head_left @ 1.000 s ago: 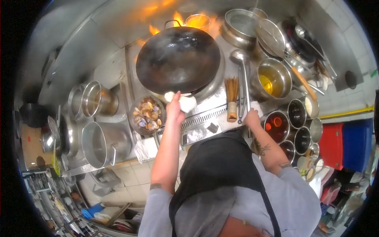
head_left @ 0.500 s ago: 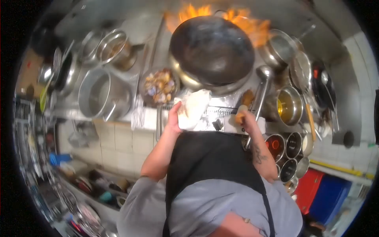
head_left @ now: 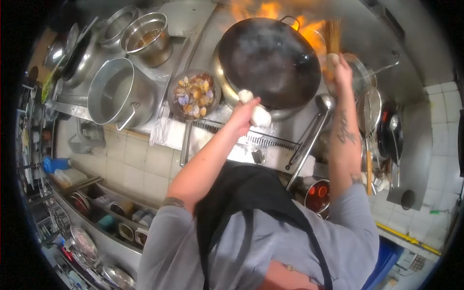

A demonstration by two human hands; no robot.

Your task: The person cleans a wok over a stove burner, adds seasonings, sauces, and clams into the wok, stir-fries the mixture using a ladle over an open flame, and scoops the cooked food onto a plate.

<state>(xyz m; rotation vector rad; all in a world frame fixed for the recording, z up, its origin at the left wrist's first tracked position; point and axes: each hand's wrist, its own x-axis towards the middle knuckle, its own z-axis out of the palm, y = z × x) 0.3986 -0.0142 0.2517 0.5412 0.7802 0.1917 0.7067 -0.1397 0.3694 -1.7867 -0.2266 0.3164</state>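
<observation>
The left hand (head_left: 244, 116) had its fingers closed on a white cloth (head_left: 260, 117) at the wok (head_left: 270, 63)'s near rim; the right hand (head_left: 342, 73)'s fingers gripped the brush (head_left: 333, 38), its bristles beyond them.

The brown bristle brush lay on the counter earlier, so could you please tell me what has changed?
The right hand has gripped the brush and lifted it forward, right of the black metal wok. The left hand still holds the white cloth; the brown-shelled clams remain left of the wok.
</observation>
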